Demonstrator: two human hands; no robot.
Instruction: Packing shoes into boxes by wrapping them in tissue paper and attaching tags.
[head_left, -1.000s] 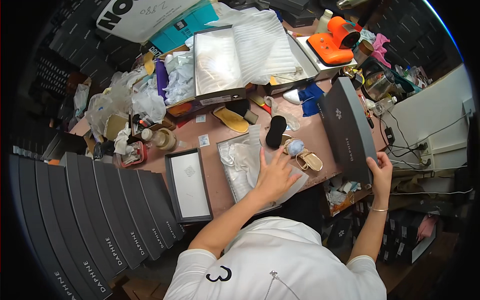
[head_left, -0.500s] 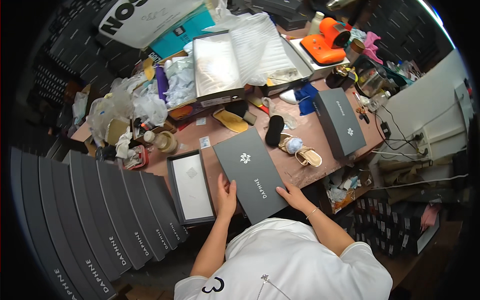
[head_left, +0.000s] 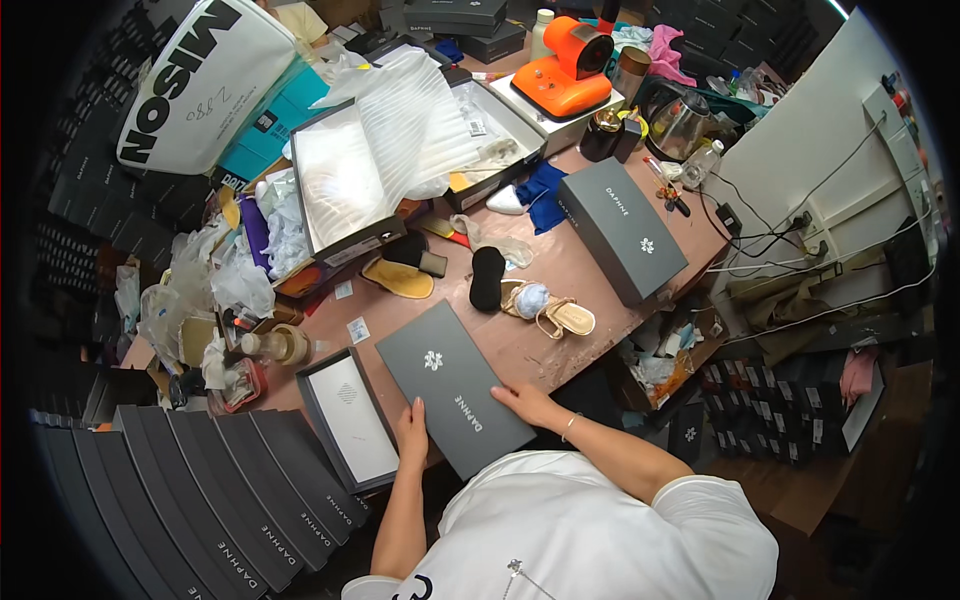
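Observation:
A dark grey shoe box (head_left: 445,375) with a white flower mark lies in front of me, its top face up. My left hand (head_left: 412,435) is closed along its left edge, thumb up. At the right edge my right hand (head_left: 528,405) grips it, with the thumb on top and the other fingers mostly hidden. Just left of it lies a shallow grey tray-like box part (head_left: 352,425) with a white inside. Beyond the box are a strappy beige sandal (head_left: 560,310) with pale stuffing, a black shoe-shaped piece (head_left: 488,278) and a yellow insole-like piece (head_left: 398,278).
Another grey shoe box (head_left: 625,230) stands at the right of the pink table (head_left: 540,360). Stacked grey boxes (head_left: 220,490) fill the lower left. Open boxes with white wrapping (head_left: 340,175), an orange device (head_left: 565,75), a glass jug (head_left: 685,125) and cables (head_left: 760,235) lie farther back.
My view has turned, shifting the table's things leftward. My left hand's fingers, spread before, now lie closer together against the box edge. The right hand keeps its place on the box.

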